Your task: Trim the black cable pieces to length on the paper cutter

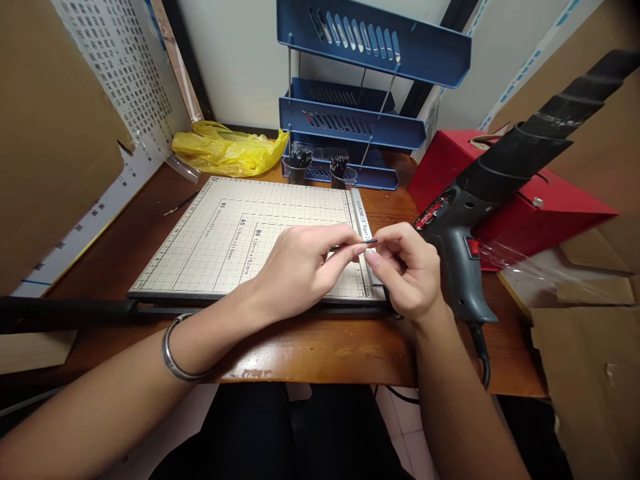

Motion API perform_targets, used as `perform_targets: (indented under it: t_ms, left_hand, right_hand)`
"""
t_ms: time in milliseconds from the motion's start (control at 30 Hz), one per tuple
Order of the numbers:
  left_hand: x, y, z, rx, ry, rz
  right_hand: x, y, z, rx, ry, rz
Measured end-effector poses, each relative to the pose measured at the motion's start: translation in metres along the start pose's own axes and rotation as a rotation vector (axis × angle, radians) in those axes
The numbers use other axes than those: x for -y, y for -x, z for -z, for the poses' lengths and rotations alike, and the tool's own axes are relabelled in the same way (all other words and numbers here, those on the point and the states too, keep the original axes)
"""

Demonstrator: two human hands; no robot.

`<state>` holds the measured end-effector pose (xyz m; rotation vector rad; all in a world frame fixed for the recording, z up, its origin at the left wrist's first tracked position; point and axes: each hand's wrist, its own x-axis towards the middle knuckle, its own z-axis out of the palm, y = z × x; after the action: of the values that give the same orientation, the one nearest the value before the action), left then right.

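Note:
Both my hands meet over the near right corner of a grey gridded paper cutter (235, 233) on the wooden desk. My left hand (305, 267), with a metal bangle on its wrist, pinches a thin dark rod (356, 245) between thumb and forefinger. My right hand (407, 267) has its fingers curled and pinches the rod's right end. The rod lies roughly level, just above the cutter's ruler strip (361, 220).
A grey heat gun (465, 267) with a black spiral-wrapped nozzle rests right of my hands, against a red box (530, 200). Blue stacked paper trays (360, 120) stand behind, with two small cups of dark pieces (320, 167). A yellow bag (225, 150) and cardboard flank the desk.

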<state>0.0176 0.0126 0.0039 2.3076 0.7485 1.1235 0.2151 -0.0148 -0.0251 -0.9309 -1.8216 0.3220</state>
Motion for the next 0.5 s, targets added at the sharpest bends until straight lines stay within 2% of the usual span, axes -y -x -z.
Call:
perform_targets:
  t_ms: [267,500]
  left_hand:
    - [0.0025,-0.0014,-0.0026,-0.068,-0.026,-0.050]
    - [0.0047,0.0004,-0.0034,-0.037,-0.057,-0.083]
  right_hand:
    - [0.0005,-0.0002,-0.0060,-0.072,0.062,0.021]
    - [-0.0037,-0.0017,-0.0090,-0.077,0.094,0.032]
